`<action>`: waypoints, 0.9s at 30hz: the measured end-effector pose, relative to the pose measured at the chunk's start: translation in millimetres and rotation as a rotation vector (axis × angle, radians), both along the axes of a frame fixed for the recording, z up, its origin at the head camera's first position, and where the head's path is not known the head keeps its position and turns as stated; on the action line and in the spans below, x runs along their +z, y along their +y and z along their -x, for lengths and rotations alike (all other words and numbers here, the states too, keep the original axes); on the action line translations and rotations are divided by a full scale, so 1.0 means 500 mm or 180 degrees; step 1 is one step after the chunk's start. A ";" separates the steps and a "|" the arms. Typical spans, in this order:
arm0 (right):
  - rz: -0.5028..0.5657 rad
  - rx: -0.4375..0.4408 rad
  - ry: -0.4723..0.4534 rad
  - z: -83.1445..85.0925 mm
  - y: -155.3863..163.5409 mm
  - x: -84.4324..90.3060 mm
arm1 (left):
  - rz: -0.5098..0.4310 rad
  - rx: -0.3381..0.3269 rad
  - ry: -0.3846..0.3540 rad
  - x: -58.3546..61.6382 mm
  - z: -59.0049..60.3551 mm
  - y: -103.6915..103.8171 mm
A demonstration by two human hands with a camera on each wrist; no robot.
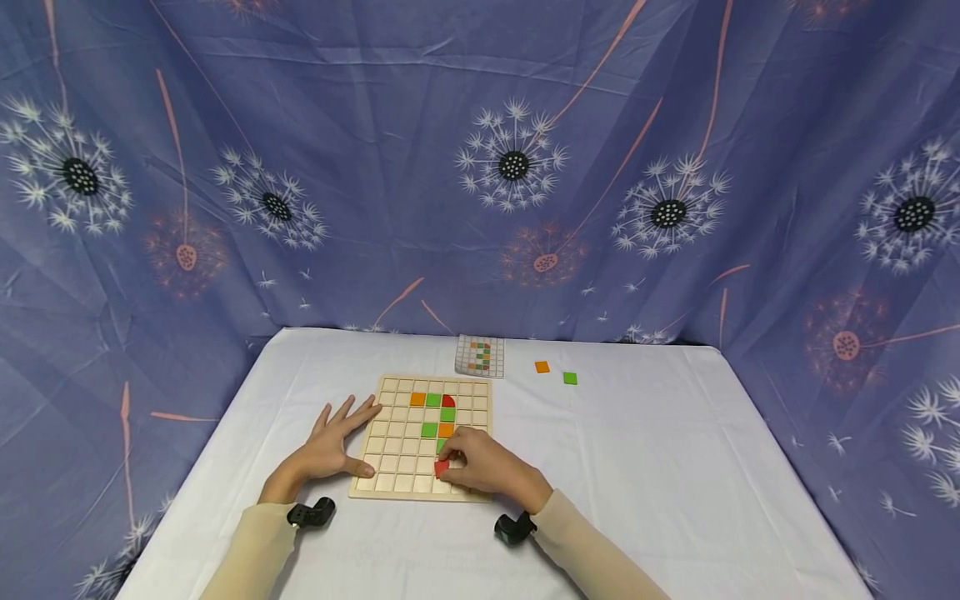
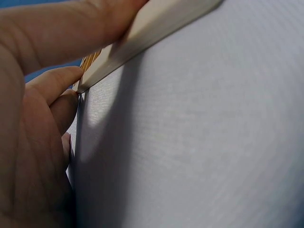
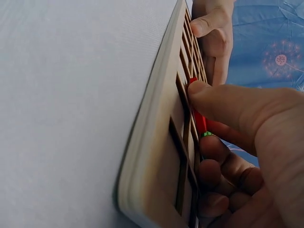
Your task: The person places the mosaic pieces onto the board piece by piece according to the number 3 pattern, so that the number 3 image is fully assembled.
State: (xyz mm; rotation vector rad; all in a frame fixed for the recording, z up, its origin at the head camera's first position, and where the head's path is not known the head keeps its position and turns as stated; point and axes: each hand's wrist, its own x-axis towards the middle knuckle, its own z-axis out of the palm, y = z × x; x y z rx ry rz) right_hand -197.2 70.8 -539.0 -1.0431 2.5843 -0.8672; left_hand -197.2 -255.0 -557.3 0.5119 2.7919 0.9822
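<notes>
A wooden grid board lies on the table, with square cells. My right hand pinches a red tile between thumb and fingers, low over the front cells. In the right wrist view the red tile shows behind the thumb, close to the grid. Spread along the board's left edge, my left hand touches it with thumb and fingertips. Set in the grid are an orange tile, a green tile, a red rounded tile and several more; one green tile is partly hidden by my right fingers.
Behind the board lies a printed pattern card with a coloured grid design. A loose orange tile and a loose green tile sit to its right on the white tablecloth. A purple dandelion-print curtain hangs around the table's back and sides.
</notes>
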 end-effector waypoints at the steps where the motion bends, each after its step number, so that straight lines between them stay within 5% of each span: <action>1: -0.0006 -0.0005 0.0008 0.001 0.000 0.002 | 0.0002 0.0001 0.0001 0.000 0.000 0.000; 27: 0.0192 -0.0029 0.0121 0.009 0.003 -0.012 | 0.0031 -0.0010 0.0001 -0.002 0.001 -0.001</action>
